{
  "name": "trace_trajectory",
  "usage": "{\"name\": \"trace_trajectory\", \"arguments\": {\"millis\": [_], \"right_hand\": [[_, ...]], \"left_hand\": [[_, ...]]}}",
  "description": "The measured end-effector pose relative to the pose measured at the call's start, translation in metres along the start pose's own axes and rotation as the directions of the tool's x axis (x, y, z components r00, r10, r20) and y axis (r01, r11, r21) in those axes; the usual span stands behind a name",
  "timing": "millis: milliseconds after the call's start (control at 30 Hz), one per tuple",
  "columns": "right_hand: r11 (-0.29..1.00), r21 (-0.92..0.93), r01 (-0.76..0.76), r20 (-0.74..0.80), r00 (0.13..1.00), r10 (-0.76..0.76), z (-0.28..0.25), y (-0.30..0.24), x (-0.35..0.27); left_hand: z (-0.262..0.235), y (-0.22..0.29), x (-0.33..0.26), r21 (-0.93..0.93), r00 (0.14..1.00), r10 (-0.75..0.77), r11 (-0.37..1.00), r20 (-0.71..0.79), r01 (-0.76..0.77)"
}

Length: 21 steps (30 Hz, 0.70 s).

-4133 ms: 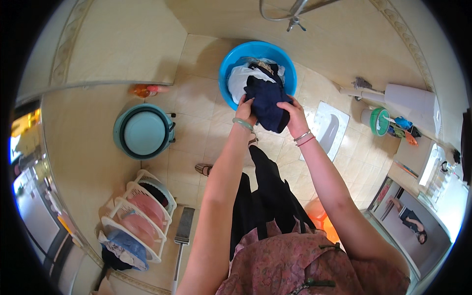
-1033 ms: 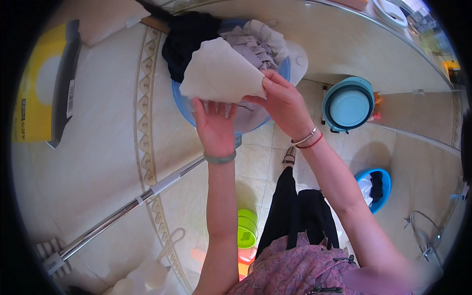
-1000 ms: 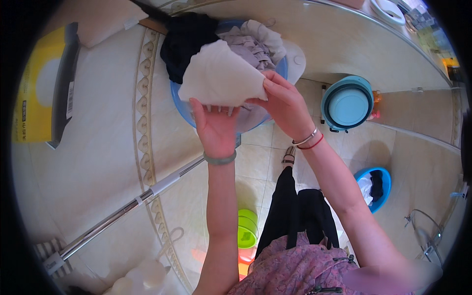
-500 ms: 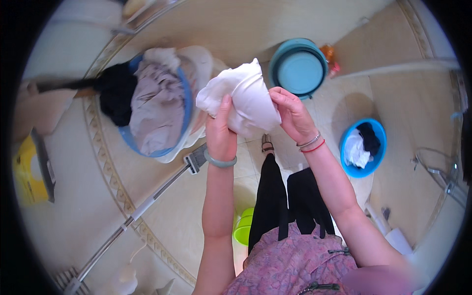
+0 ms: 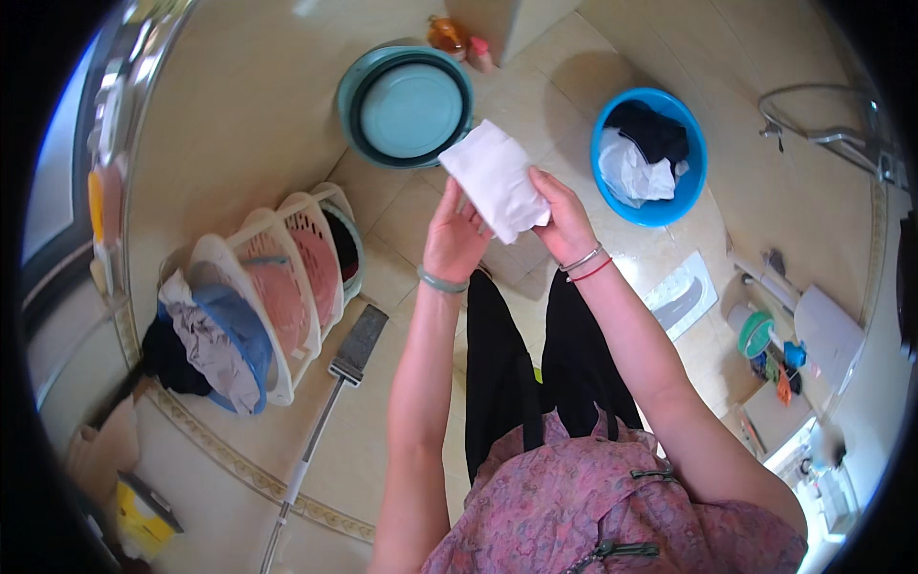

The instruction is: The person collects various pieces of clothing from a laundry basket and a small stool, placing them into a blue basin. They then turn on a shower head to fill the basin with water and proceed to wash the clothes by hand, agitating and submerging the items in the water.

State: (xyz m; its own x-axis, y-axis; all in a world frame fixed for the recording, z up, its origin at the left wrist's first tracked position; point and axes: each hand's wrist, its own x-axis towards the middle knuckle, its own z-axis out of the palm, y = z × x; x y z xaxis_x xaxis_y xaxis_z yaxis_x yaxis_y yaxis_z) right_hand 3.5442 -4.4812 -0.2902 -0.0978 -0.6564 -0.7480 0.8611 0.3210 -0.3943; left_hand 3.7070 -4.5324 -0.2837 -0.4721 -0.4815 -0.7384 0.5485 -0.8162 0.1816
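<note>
Both hands [image 5: 457,239] [image 5: 564,222] on white cloth [image 5: 495,177], fingers part-hidden.

Home washroom: tiled floor [image 5: 239,134], laundry basins [image 5: 648,158], tap [image 5: 820,120].

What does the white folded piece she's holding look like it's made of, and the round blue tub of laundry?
The white folded cloth, held by the left hand and right hand, looks like soft matte fabric: it creases and droops. The round blue basin looks like smooth moulded plastic, judging by its even colour and slightly glossy rim.

Both hands, left hand [image 5: 457,239] and right hand [image 5: 564,222], hold a white cloth [image 5: 495,178] (folded); a blue basin [image 5: 649,158] at two o'clock.
</note>
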Motion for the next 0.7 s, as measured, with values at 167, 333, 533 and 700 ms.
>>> {"name": "trace_trajectory", "arguments": {"millis": [167,333,533,700], "right_hand": [[0.970,0.213,0.120,-0.176,0.981,-0.083,-0.091,-0.037,0.009],[0.912,0.321,0.256,-0.297,0.941,-0.160,-0.163,-0.070,0.005],[0.844,0.417,0.338,-0.415,0.897,-0.154,-0.244,-0.096,-0.009],[0.805,0.419,0.419,-0.549,0.823,-0.143,-0.318,-0.104,-0.013]], "left_hand": [[0.033,-0.072,0.060,0.325,0.977,-0.173,0.937,0.126,0.125],[0.061,-0.146,0.104,0.463,0.959,-0.281,0.847,-0.028,0.261],[0.097,-0.227,0.149,0.542,0.903,-0.415,0.737,-0.108,0.404],[0.120,-0.286,0.170,0.590,0.875,-0.483,0.694,-0.043,0.412]]}}
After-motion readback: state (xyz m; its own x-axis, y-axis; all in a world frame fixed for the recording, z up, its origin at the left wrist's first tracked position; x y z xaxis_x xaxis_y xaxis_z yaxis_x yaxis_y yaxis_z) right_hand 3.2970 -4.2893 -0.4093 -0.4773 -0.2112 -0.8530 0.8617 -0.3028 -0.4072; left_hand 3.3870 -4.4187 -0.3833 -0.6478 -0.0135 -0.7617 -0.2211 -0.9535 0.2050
